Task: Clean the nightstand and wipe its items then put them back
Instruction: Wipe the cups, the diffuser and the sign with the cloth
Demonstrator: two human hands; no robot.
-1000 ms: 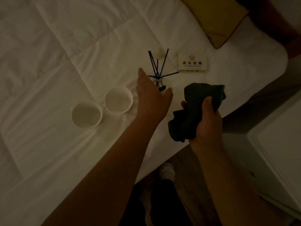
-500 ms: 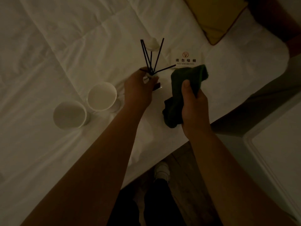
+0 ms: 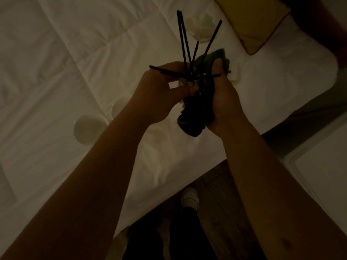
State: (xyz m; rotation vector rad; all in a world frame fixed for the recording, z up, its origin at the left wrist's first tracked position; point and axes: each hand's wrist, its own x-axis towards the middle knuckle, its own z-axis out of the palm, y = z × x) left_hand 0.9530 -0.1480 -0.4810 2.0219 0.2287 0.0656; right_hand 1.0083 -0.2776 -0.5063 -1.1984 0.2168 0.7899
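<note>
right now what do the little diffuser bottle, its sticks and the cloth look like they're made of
Diffuser bottle, held in the left hand: seems clear glass, showing pale glints, though dim light leaves it uncertain.
Sticks: thin, straight, matte black, probably reed or wood.
Cloth, bunched in the right hand: soft dark green fabric, folding and drooping; weave too dark to tell.

Both hands are raised above the bed (image 3: 56, 72), which lies bare to the left. 2 cups (image 3: 90, 129) stand under the left forearm. A sign (image 3: 235, 72) and pillow (image 3: 257, 25) crowd the right, beside the nightstand (image 3: 323, 166).
</note>
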